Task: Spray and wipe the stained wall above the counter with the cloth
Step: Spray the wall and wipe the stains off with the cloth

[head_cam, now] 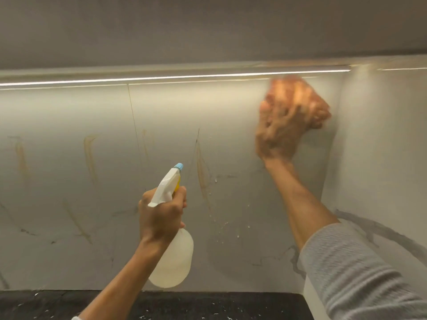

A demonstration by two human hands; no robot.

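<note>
My left hand (159,215) grips the neck of a translucent spray bottle (172,262) with a white trigger head and blue nozzle, pointed up at the pale marbled wall (69,181). Brownish streaks and small droplets mark the wall around its middle. High on the right, my right hand (277,132) presses an orange cloth (300,98) against the wall just under the light strip; hand and cloth are motion-blurred.
A lit LED strip (175,77) runs under the grey upper cabinet (208,26). The black speckled counter (208,306) lies along the bottom. A side wall (379,158) meets the back wall in a corner at the right.
</note>
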